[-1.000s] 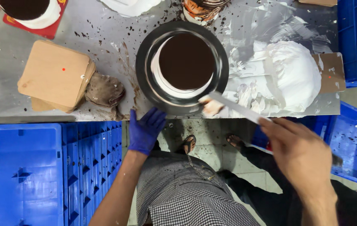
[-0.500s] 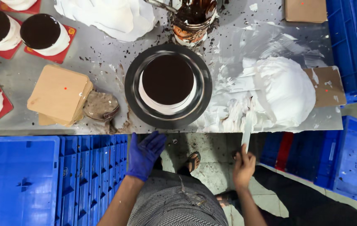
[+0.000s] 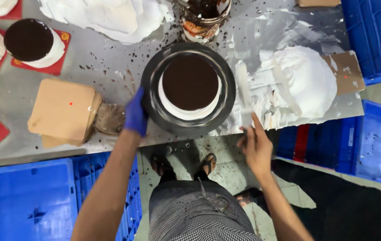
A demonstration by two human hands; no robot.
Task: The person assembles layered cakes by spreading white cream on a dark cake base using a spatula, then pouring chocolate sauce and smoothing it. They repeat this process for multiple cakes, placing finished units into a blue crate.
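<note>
Left grip (image 3: 135, 114) clasps turntable (image 3: 155, 71) rim — right grip (image 3: 255, 145) pinches spatula (image 3: 244, 96) handle.

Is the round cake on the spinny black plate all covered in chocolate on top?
Yes. The cake on the black turntable is dark brown across its whole top; white cream shows only around its lower edge.

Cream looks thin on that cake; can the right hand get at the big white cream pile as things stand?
Probably yes: the right hand with its spatula is beside the cream pile, nothing between.
</note>
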